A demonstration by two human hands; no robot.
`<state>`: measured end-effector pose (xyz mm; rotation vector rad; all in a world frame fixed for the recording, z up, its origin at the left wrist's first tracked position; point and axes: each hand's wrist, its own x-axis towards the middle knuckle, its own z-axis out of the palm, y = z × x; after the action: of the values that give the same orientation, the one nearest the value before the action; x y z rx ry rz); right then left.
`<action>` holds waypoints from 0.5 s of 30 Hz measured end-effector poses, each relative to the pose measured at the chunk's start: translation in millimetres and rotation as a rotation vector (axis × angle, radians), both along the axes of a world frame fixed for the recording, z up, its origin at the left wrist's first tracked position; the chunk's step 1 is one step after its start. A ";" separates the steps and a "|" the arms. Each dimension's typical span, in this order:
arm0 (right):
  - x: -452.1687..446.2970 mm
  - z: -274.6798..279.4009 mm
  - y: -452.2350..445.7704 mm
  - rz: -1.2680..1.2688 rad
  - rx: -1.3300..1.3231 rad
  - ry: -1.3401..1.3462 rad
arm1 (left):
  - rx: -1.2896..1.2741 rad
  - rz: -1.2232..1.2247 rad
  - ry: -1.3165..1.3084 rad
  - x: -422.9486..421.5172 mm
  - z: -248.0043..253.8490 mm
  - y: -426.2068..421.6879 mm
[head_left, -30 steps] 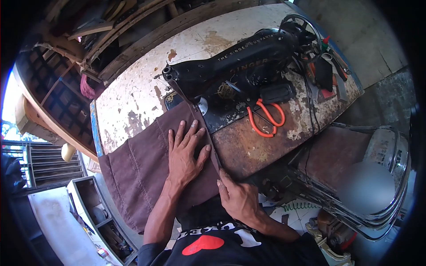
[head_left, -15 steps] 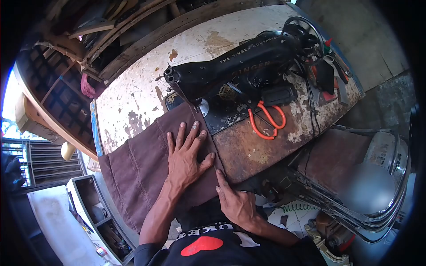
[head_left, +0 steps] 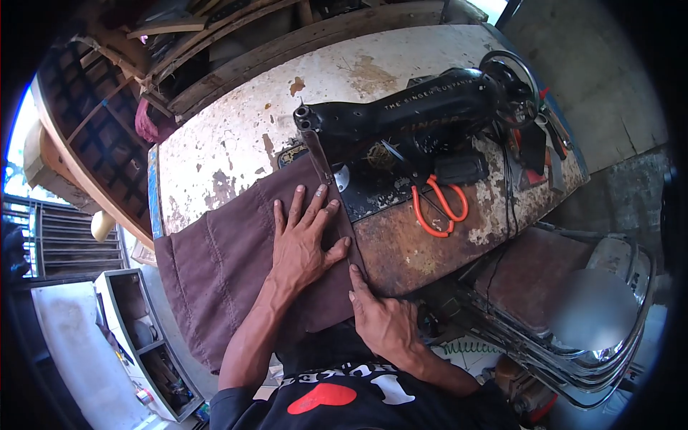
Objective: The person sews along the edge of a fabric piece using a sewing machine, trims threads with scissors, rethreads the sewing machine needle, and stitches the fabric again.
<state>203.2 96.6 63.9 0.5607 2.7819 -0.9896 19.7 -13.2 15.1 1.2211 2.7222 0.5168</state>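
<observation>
Maroon fabric [head_left: 236, 265] with stitched seams covers the table's left front, its far corner under the needle end of a black sewing machine [head_left: 423, 107]. My left hand [head_left: 301, 244] lies palm down on the fabric, fingers spread. At the fabric's right edge is my right hand [head_left: 383, 322], its index finger stretched along the edge and the other fingers curled; whether it pinches the cloth is hard to tell. Orange-handled scissors [head_left: 441, 208] rest on the table beside the machine, to the right of the fabric.
The worn table [head_left: 236, 129] has peeling paint. Stacked metal-framed chairs [head_left: 545, 279] stand at the right. Tools [head_left: 548, 154] and black cables lie near the machine's wheel. An open white drawer unit [head_left: 147, 337] is at the lower left, wooden shelving [head_left: 93, 129] at the upper left.
The camera view has shifted, so the machine appears farther right and lower. My right index finger has come away from its earlier hold and now lies along the fabric edge. My left hand stays flat.
</observation>
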 end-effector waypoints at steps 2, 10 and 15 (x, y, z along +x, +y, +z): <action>-5.8 2.6 2.5 0.013 0.024 -0.024 | 0.000 0.007 0.002 -3.8 0.5 0.9; -25.0 3.0 9.9 0.033 0.049 -0.043 | 0.014 0.026 -0.006 -22.5 -0.2 7.6; -38.0 4.5 16.4 0.016 0.071 -0.118 | -0.004 0.058 -0.058 -33.1 1.4 11.9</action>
<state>165.2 113.0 68.4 0.5860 2.7207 -0.8294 -13.4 -1.3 16.5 1.1119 2.7158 0.5446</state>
